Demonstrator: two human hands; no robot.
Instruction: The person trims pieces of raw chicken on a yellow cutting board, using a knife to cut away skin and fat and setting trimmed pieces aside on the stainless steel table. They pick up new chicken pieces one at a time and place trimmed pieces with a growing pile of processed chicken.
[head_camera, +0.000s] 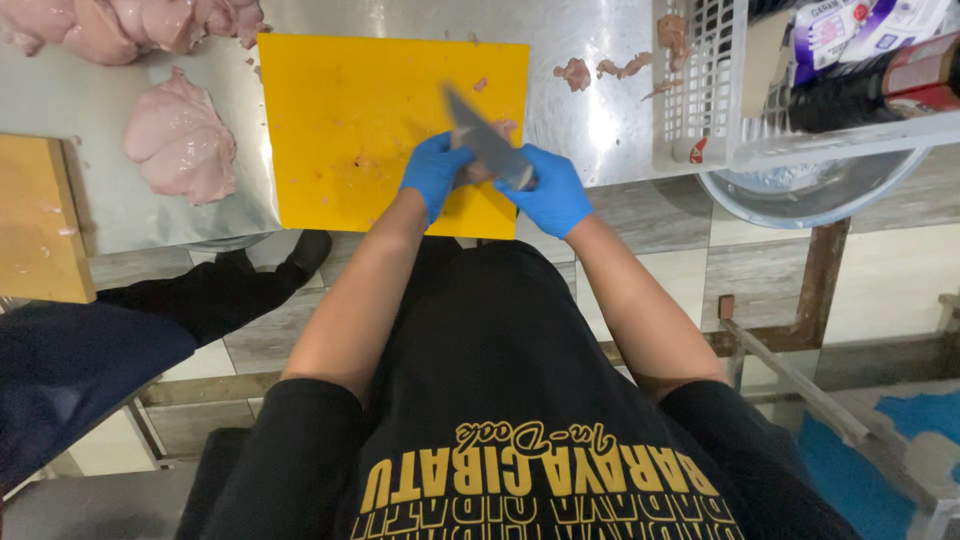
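Right hand (553, 190) gripped knife (485, 140); left hand (435, 172) pinched a meat scrap over yellow board (340, 120) (nearly bare). Raw chicken pieces (180, 140) lay uncut.

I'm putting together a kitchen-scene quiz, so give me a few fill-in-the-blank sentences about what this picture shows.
1. Both hands wear ____ gloves.
2. The right hand grips a ____, its blade over the board.
3. The cutting board is ____ in colour.
4. A raw chicken piece lies on the steel table to the board's ____.

Missing words: blue; knife; yellow; left
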